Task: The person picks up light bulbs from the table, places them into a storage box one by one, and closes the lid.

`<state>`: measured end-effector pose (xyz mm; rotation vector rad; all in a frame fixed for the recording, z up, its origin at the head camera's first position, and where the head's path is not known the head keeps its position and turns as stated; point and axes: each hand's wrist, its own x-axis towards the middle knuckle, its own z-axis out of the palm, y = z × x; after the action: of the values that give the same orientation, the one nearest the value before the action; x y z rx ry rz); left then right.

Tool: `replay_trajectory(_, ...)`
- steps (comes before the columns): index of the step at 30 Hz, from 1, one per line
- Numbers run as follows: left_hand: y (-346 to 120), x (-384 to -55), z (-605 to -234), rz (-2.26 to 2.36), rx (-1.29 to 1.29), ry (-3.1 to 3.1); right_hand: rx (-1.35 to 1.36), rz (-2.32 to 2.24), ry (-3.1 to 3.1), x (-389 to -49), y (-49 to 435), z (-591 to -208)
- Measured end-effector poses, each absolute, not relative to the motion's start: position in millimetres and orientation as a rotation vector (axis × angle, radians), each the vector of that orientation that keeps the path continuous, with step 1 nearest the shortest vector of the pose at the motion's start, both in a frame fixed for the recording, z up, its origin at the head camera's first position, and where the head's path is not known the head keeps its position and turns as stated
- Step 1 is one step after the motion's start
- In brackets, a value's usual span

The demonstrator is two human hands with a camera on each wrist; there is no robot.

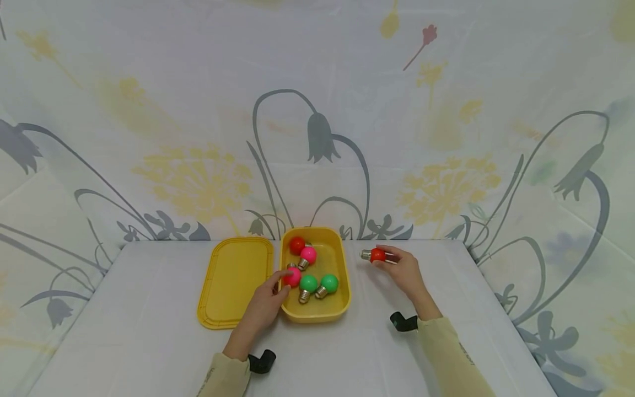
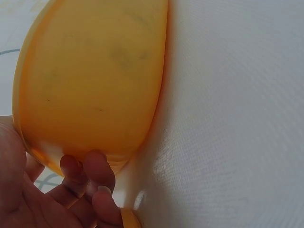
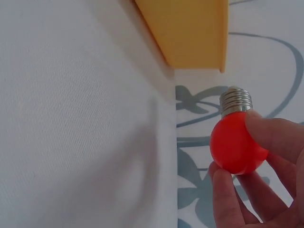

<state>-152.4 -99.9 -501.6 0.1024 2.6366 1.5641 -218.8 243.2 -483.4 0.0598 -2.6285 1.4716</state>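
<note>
My right hand (image 1: 403, 271) holds a red light bulb (image 3: 237, 142) by its round globe, above the table right of the yellow box (image 1: 317, 314). Its metal screw base points left in the head view and up in the right wrist view. At the box's left wall, my left hand (image 1: 265, 300) has thumb and index finger over the rim, pinching a pink light bulb (image 1: 292, 278). Its other fingers (image 2: 99, 171) curl against the outside wall, where the left wrist view hides that bulb. Also in the box are another pink bulb (image 1: 308, 255), a red bulb (image 1: 297, 245) and two green bulbs (image 1: 329, 283).
A yellow lid (image 1: 233, 281) lies flat on the white-covered table (image 1: 149, 331), left of the box. A flower-printed cloth (image 1: 317, 66) hangs behind the table's back edge. Black mounts (image 1: 262, 361) show beside both wrists.
</note>
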Motion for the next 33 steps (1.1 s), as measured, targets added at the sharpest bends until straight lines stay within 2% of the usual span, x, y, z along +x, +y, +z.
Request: replay_trajectory(33, -100, -152, -502, 1.578, 0.101, 2.625, 0.219, 1.566, -2.570, -201, 215, -467)
